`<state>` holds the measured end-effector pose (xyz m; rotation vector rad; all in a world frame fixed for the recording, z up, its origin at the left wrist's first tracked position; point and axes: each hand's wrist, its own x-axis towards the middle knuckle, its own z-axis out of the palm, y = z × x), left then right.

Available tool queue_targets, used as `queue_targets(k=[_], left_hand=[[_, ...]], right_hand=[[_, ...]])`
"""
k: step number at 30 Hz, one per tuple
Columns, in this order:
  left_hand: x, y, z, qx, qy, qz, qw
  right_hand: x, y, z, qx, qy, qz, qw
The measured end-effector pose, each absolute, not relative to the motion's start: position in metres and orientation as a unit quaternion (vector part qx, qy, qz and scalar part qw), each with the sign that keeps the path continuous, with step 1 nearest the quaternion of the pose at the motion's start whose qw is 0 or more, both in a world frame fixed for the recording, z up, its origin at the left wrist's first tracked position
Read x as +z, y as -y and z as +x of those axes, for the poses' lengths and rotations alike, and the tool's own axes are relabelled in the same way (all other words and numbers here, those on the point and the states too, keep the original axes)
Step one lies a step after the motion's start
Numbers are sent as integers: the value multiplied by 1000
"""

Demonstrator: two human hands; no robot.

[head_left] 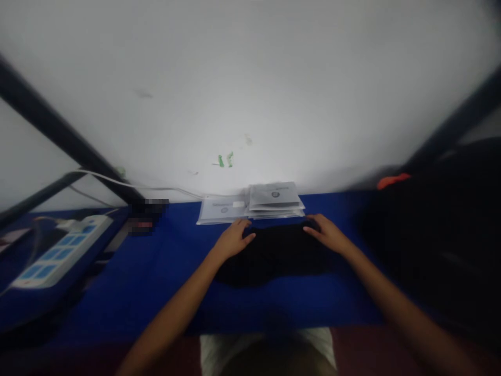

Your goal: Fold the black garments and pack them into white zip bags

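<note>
A piece of black cloth [287, 253] lies spread on the blue surface in front of me; its folds are too dark to make out. My left hand [234, 241] has thumb and fingers closed around its far left corner. At the far right corner, my right hand [329, 234] pinches a dark bunch of the same cloth. Just beyond the cloth sits a stack of flat, greyish-white printed packets [275, 197], with another packet [221, 210] lying to their left.
A white power strip [64, 256] with blue sockets lies at the left, its white cable [156, 187] running along the wall. Dark frame bars rise on both sides. A large black mass [438, 250] fills the right, with an orange item [393, 180] by it.
</note>
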<state>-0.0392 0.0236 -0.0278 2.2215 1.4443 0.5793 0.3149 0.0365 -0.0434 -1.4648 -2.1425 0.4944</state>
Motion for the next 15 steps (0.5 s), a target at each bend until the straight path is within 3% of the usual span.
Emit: queue_targets(k=[6, 15], left_hand=[[-36, -31, -28, 242, -508, 798, 217], [-7, 9, -39, 347, -438, 802, 210]], right_hand=[[-44, -47, 311, 214, 800, -500, 253], [-8, -3, 312, 188, 804, -485, 287]])
